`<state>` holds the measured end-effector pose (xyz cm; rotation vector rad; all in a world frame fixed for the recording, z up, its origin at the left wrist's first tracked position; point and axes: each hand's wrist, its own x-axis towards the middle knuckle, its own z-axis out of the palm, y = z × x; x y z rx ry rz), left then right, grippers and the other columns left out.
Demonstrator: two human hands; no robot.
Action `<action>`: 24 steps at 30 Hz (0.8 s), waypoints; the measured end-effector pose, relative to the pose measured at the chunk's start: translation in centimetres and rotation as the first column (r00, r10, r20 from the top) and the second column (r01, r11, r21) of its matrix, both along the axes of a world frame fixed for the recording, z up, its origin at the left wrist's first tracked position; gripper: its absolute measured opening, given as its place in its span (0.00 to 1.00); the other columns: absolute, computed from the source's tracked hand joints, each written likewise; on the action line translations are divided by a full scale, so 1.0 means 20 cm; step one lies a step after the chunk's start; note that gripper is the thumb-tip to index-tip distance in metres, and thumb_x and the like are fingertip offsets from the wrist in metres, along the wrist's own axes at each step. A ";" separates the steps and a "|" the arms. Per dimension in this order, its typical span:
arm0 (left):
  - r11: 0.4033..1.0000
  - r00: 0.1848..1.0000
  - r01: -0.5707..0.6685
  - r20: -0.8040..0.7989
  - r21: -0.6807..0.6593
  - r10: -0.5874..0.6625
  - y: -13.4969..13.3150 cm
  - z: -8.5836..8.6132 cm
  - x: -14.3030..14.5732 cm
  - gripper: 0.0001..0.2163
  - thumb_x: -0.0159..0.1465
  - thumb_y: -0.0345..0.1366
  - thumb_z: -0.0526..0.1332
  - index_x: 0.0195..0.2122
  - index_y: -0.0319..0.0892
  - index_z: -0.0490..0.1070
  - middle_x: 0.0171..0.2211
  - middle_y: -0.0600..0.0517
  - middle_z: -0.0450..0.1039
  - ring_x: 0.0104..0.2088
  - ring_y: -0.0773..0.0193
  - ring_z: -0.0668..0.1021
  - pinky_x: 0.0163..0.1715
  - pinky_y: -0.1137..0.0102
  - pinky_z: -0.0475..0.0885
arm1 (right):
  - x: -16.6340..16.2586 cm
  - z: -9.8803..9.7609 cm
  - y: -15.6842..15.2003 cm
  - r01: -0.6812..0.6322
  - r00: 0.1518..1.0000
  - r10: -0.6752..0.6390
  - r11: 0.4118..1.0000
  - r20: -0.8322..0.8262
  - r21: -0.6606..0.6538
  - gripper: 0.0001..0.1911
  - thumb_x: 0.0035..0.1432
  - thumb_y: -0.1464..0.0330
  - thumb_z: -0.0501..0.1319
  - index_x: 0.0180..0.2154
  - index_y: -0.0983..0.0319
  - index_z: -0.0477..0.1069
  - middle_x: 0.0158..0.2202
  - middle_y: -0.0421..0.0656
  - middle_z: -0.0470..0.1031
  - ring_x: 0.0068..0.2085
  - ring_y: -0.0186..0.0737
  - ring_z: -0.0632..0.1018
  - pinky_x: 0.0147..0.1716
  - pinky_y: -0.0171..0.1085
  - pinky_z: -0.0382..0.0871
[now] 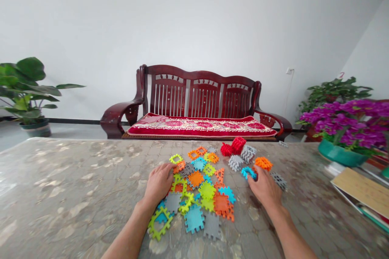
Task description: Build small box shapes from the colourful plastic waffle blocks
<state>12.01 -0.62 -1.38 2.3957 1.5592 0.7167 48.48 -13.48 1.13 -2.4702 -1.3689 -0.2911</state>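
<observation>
A heap of flat interlocking plastic tiles (199, 194), in orange, blue, lime and grey, lies on the marbled table (67, 194) in front of me. My left hand (158, 183) rests on the heap's left edge, fingers curled over an orange tile (180, 166). My right hand (263, 187) sits at the heap's right side, its fingers closed on a blue assembled piece (247, 172). Behind that stand assembled cubes: a red cube (238, 145), a grey cube (248, 153), another grey cube (236, 162) and an orange cube (263, 163).
A potted plant with purple flowers (349, 127) in a teal bowl stands at the table's right, with books and a card (361, 188) beside it. Past the table are a dark wooden bench (197, 103) with a red cushion and a leafy plant (26, 93) at left.
</observation>
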 end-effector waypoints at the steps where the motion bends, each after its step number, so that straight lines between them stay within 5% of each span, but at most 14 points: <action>1: 1.000 1.000 0.000 0.001 -0.002 0.000 0.00 0.00 0.00 0.18 0.63 0.31 0.50 0.50 0.48 0.73 0.52 0.51 0.75 0.54 0.60 0.74 0.56 0.63 0.63 | -0.01 0.00 0.00 -0.016 1.000 0.015 0.999 0.021 0.042 0.22 0.60 0.61 0.54 0.54 0.61 0.67 0.49 0.51 0.75 0.48 0.49 0.76 0.42 0.42 0.66; 5: 1.000 1.000 -0.007 -0.006 -0.017 0.007 -0.01 0.01 0.00 0.18 0.62 0.30 0.51 0.50 0.48 0.73 0.53 0.51 0.75 0.54 0.59 0.74 0.56 0.62 0.63 | -0.04 -0.01 0.01 -0.167 0.986 0.161 0.965 0.045 0.203 0.19 0.60 0.65 0.53 0.52 0.60 0.69 0.48 0.48 0.75 0.48 0.46 0.75 0.45 0.40 0.66; 11: 0.999 1.000 -0.011 0.005 -0.031 0.011 -0.01 0.02 0.01 0.18 0.63 0.31 0.50 0.50 0.48 0.73 0.53 0.51 0.75 0.53 0.59 0.74 0.56 0.61 0.63 | -0.18 -0.02 0.05 -0.362 0.918 0.391 0.894 -0.066 0.264 0.18 0.58 0.67 0.54 0.49 0.60 0.72 0.47 0.46 0.76 0.44 0.43 0.76 0.46 0.40 0.68; 24: 0.999 0.999 -0.016 0.027 -0.045 0.017 -0.01 0.01 0.01 0.17 0.64 0.32 0.50 0.49 0.49 0.73 0.53 0.51 0.75 0.53 0.59 0.74 0.56 0.61 0.63 | -0.53 0.07 0.34 -0.592 0.790 0.594 0.803 -0.151 0.059 0.22 0.54 0.73 0.56 0.51 0.59 0.73 0.50 0.45 0.77 0.52 0.44 0.74 0.54 0.41 0.63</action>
